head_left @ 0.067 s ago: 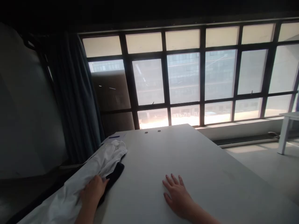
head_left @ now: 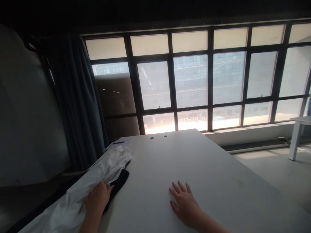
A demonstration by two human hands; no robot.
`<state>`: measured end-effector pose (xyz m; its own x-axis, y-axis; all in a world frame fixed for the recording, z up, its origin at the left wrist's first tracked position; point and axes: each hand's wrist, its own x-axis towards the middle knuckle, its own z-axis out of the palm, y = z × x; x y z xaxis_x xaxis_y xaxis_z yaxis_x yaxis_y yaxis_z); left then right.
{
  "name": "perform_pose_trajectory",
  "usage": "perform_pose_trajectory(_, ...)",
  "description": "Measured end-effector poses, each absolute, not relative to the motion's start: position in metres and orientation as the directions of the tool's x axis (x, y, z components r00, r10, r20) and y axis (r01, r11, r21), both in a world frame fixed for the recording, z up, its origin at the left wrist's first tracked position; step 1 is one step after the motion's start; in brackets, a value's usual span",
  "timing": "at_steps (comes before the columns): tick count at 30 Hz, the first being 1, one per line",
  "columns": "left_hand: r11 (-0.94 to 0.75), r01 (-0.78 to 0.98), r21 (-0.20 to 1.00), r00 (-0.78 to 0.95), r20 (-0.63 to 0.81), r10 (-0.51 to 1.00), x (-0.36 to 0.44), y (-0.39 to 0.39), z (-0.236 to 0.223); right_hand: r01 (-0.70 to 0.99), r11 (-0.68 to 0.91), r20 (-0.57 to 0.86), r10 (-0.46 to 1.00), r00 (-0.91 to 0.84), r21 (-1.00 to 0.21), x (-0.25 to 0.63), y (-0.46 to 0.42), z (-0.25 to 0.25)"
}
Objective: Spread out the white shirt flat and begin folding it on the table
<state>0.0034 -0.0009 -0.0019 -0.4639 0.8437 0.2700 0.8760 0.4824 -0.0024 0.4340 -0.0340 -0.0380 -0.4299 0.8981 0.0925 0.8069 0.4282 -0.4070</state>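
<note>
— White cloth (head_left: 97, 174) lies crumpled along the table's (head_left: 206, 168) edge at eight o'clock, over a dark garment (head_left: 119, 183). Heavy?

— Looks light, limp and soft; gather a bunched fold. The left hand (head_left: 97, 198) rests curled on it, grip unclear.

— And at five o'clock?

— The right hand (head_left: 185, 204) lies flat, fingers spread.

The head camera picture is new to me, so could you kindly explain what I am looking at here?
There is no machine here: a person wears a camera on the head, and it looks forward and down at their own two hands. The left hand rests on a crumpled white cloth at the left edge of a pale table, and seems to grip it. A dark cloth lies partly under the white one. The right hand lies flat and open on the bare tabletop, holding nothing. Behind the table are a large window and a dark curtain.
</note>
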Motion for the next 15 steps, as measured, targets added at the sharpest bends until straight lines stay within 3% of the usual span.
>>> perform_pose_trajectory(7,0.440,0.897,0.037,-0.427,0.321,0.845,0.009,0.002,0.013,0.800,0.427,0.097,0.898,-0.428,-0.422,0.435,-0.034,-0.038)
perform_pose_trajectory(11,0.384,0.922,-0.053,-0.309,0.498,0.810,0.027,0.004,0.041,0.799,0.422,0.104,0.902,-0.420,-0.429,0.436,-0.034,-0.038)
perform_pose_trajectory(15,0.176,0.984,-0.017,-0.131,0.600,0.789,0.070,0.003,0.068,0.788,0.414,0.136,0.907,-0.398,-0.455,0.436,-0.031,-0.042)
